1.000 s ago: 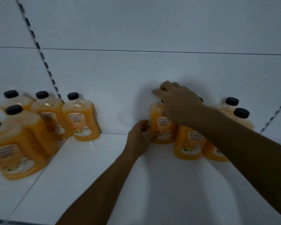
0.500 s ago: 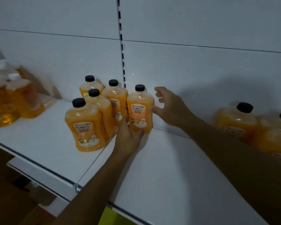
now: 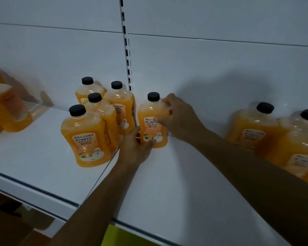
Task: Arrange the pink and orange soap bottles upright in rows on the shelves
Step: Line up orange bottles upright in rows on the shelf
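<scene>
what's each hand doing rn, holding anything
Left hand: grips the base of the bottle.
Right hand: grips the same bottle's upper side.

There was a single view, a wide-angle camera worn on the person's head. It looked forward and down from above onto a white shelf (image 3: 167,183), facing the white back panel (image 3: 203,59) at the far side. It sat near the scene: both forearms entered from the near edge and reached away from the lens. The slotted upright (image 3: 125,43) ran up just left of centre, leaning with the wide-angle distortion. The shelf's front edge crossed the lower left corner. Bottles at the far left (image 3: 9,110) and right (image 3: 292,139) margins appeared blurred.
</scene>
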